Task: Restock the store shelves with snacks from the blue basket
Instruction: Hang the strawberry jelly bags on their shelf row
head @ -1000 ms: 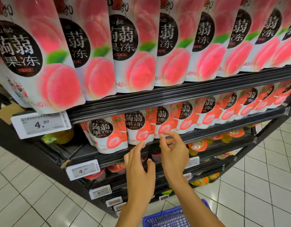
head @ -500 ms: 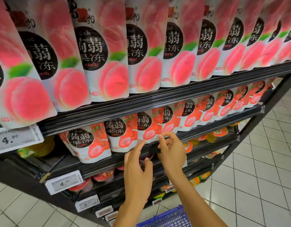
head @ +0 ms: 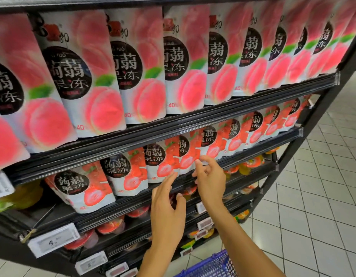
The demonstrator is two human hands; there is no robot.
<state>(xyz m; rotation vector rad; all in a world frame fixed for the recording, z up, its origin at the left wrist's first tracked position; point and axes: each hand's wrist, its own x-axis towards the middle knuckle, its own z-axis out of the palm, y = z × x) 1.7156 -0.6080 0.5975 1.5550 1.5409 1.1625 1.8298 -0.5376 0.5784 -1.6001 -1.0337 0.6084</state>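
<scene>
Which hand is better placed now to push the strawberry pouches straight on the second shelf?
Probably the right hand: its fingertips are at the lower edge of the strawberry pouches. The left hand is lower, open, with only one fingertip near them.

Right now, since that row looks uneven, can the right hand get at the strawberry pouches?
Probably yes: the right hand is up at the strawberry pouches, its fingers at their lower edge, nothing in between. The left hand sits lower, beside it, out of its way.
</scene>
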